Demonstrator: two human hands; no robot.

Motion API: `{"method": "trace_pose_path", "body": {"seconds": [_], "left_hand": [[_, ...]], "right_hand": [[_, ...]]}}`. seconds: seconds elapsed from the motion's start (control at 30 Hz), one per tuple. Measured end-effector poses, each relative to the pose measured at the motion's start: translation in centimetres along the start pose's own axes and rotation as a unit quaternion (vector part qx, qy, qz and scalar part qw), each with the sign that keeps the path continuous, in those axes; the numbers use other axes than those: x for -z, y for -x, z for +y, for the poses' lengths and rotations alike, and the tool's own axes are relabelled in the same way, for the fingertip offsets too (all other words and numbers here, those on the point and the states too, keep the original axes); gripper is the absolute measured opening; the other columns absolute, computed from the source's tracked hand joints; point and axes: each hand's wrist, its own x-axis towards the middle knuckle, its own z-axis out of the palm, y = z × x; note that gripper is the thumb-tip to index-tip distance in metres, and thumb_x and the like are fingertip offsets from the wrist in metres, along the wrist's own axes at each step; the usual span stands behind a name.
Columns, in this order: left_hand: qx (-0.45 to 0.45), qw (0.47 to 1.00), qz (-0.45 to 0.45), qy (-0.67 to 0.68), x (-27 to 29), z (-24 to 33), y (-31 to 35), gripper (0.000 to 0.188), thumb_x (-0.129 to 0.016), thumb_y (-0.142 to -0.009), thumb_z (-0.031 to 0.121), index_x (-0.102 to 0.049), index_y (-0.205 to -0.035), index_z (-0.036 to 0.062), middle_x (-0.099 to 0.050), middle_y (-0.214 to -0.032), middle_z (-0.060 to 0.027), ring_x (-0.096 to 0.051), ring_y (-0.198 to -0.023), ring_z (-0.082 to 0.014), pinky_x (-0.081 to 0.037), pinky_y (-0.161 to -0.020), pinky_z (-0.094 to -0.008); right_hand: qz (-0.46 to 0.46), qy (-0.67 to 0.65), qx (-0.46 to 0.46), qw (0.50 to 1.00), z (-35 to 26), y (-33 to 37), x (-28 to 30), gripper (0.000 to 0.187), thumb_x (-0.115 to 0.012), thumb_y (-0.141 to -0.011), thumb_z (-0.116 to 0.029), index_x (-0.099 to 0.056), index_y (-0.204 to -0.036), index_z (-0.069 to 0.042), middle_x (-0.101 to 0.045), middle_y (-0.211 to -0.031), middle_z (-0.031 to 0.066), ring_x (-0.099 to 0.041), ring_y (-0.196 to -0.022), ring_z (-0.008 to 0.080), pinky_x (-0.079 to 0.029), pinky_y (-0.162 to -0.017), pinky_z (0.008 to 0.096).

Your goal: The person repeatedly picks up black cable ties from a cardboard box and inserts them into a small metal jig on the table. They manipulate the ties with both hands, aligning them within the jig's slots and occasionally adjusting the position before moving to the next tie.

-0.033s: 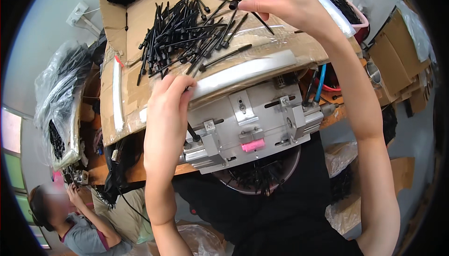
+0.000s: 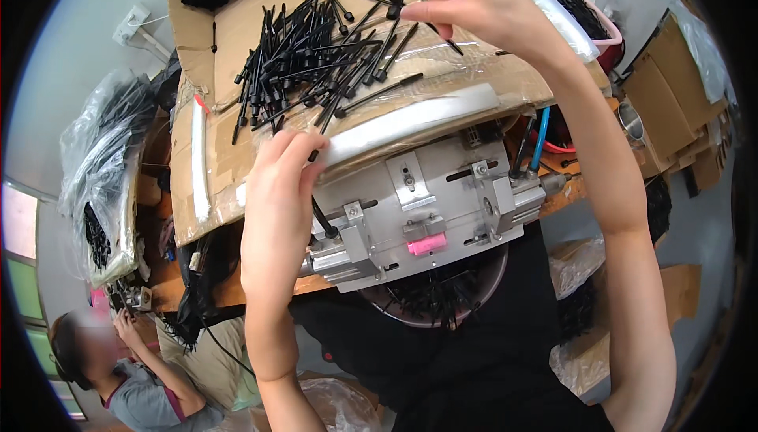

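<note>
My right hand (image 2: 478, 9) is over the far side of the cardboard, its thumb and forefinger pinched on a small black cap-like piece (image 2: 394, 10). By the near edge of the cardboard is my left hand (image 2: 276, 187), fingertips closed on a small dark part (image 2: 313, 155), mostly hidden by the fingers. Between the hands lies a loose pile of thin black plastic rods (image 2: 292, 61) with thick collars at one end. A metal fixture (image 2: 410, 183) with clamping blocks and a pink block (image 2: 427, 244) sits just nearer to me.
White strips (image 2: 418, 120) line the near edge of the cardboard sheet (image 2: 225, 132). A bowl of black parts (image 2: 489, 294) rests below the fixture. Blue tubing (image 2: 542, 140) runs at its right. A pink basket (image 2: 608, 25) stands far right. Another person (image 2: 150, 385) sits at lower left.
My left hand has drawn slightly down toward me with the small dark part. The black cap-like piece in my right fingers has shifted a little.
</note>
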Motion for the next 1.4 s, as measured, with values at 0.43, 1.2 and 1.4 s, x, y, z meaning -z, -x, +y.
{"method": "trace_pose_path", "body": {"seconds": [0.43,1.2,1.4], "left_hand": [[0.062,0.996,-0.018,0.060,-4.7,8.7,13.1,0.078,-0.076,-0.069,-0.009,-0.046,-0.141,-0.0068,-0.056,-0.086,-0.0106,-0.053,-0.081,-0.0258,-0.046,-0.076,-0.0364],[0.018,0.998,0.032,0.054,-3.7,6.4,3.9,0.037,-0.063,-0.082,-0.009,-0.064,-0.116,0.0034,-0.060,-0.099,-0.0146,-0.056,-0.094,-0.0309,-0.047,-0.083,-0.0386],[-0.008,1.000,-0.011,0.009,-3.2,-0.9,-4.0,0.011,-0.058,-0.090,0.003,-0.066,-0.098,0.0026,-0.061,-0.098,-0.0122,-0.057,-0.093,-0.0294,-0.044,-0.087,-0.0373]], "right_hand": [[-0.073,-0.101,-0.102,0.987,-2.4,-0.5,-1.5,0.023,-0.070,-0.087,-0.009,-0.068,-0.107,0.003,-0.070,-0.079,0.0102,-0.064,-0.070,0.0114,-0.048,-0.055,0.0209],[0.039,0.005,0.001,0.999,-5.4,25.4,-10.8,0.063,-0.072,-0.072,0.011,-0.054,-0.132,0.005,-0.061,-0.081,0.0112,-0.059,-0.068,0.0245,-0.050,-0.060,0.0344],[0.017,0.018,0.014,1.000,-4.8,24.8,-14.0,0.056,-0.070,-0.077,0.006,-0.056,-0.132,0.005,-0.058,-0.073,0.0080,-0.055,-0.063,0.0204,-0.048,-0.058,0.0332]]}}
